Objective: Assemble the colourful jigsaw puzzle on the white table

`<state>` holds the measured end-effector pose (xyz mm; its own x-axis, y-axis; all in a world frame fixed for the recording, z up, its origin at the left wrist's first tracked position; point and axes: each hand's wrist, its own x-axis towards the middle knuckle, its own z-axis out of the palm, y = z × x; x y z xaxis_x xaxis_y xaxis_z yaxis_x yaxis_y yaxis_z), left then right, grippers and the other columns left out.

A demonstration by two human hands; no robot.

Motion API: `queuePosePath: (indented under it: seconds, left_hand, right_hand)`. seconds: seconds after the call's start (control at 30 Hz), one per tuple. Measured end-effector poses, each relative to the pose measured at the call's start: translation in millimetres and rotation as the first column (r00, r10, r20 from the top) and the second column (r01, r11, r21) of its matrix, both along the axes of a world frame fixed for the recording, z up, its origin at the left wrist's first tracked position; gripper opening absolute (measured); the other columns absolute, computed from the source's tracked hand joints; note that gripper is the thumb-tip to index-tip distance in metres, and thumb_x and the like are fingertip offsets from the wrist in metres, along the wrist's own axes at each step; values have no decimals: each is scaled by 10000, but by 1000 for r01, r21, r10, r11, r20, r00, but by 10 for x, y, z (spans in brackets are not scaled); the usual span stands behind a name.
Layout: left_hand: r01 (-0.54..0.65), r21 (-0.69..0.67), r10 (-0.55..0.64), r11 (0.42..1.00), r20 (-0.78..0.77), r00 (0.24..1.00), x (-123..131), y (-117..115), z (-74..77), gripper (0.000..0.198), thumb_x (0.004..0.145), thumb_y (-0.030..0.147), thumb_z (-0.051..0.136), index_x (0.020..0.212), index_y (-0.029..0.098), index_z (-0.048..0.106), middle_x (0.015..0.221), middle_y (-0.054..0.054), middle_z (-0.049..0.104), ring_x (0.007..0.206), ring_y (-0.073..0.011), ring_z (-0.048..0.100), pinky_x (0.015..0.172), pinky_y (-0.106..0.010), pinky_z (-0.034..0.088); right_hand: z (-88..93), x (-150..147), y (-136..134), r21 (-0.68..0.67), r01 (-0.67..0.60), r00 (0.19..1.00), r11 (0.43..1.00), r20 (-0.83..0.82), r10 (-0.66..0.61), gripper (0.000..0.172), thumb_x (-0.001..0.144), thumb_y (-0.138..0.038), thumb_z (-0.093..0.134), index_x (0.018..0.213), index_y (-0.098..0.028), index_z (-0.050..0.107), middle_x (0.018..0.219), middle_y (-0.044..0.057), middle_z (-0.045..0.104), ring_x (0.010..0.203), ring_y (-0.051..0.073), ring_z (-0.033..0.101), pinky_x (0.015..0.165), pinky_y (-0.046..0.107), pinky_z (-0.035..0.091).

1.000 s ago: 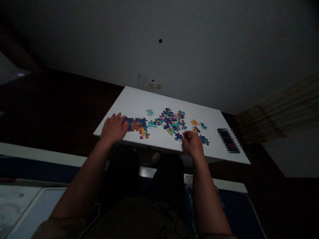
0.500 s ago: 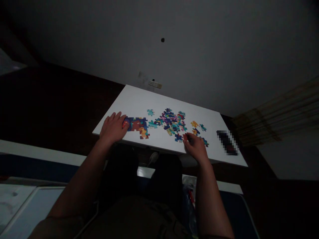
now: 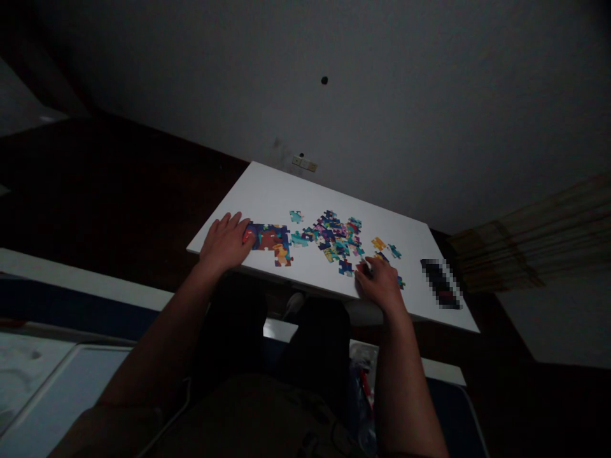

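A small white table (image 3: 272, 191) holds a colourful jigsaw. My left hand (image 3: 224, 242) lies flat with fingers stretched out, its fingertips touching the left edge of a joined block of puzzle pieces (image 3: 270, 238). A heap of loose pieces (image 3: 337, 232) lies in the middle of the table. My right hand (image 3: 382, 283) rests near the table's front edge beside a few scattered pieces (image 3: 386, 247), fingers curled in a pinch on a small piece that is mostly hidden.
A dark, blurred flat object (image 3: 442, 283) lies at the table's right end. A grey wall with a small outlet (image 3: 305, 163) stands behind the table. Dark floor surrounds it. A straw broom (image 3: 529, 245) lies at the right. My legs are under the front edge.
My right hand has shifted slightly right and nearer the front edge, its fingers staying pinched. My left hand has kept its place on the joined block. The camera has tilted a little.
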<state>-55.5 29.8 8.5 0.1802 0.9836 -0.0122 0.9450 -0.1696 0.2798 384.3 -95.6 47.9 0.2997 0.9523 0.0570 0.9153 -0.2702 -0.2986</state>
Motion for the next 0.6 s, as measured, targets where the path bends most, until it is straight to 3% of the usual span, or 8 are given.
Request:
queuePosePath:
  seconds: [0.1,0.27,0.37,0.6]
  left_hand:
    - [-3,6,3,1000,13,1000,-8,3,-17,758,1306,570,387,1964,248,582,2129,-128,459,2004,-450,338,1632,-684,253]
    - [2,4,-2,1000,14,1000,-5,1,-19,749,1313,565,394,1966,249,580,2138,-128,440,2012,-439,326,1637,-673,247]
    - [0,4,0,1000,26,1000,3,-4,-20,745,1312,551,400,1962,241,590,2139,-141,435,2008,-455,328,1633,-694,248]
    - [-2,0,2,1000,38,999,-6,4,-51,747,1319,571,382,1969,263,579,2139,-125,440,2016,-437,308,1633,-672,228]
  right_hand:
    - [74,-14,-12,-101,24,994,995,105,-14,441,1116,-352,746,1508,-279,934,1609,249,886,1665,523,754,1395,684,578]
    - [215,-64,15,-177,11,995,984,103,7,452,1091,-328,730,1480,-389,951,1545,206,903,1664,487,733,1345,642,587]
    - [273,-64,56,-200,20,995,979,105,1,454,1071,-320,716,1449,-373,961,1525,212,905,1646,479,737,1333,624,591]
    - [176,133,75,-110,-69,996,992,42,74,365,1072,-298,757,1328,-440,974,1425,104,975,1489,428,876,1353,610,656]
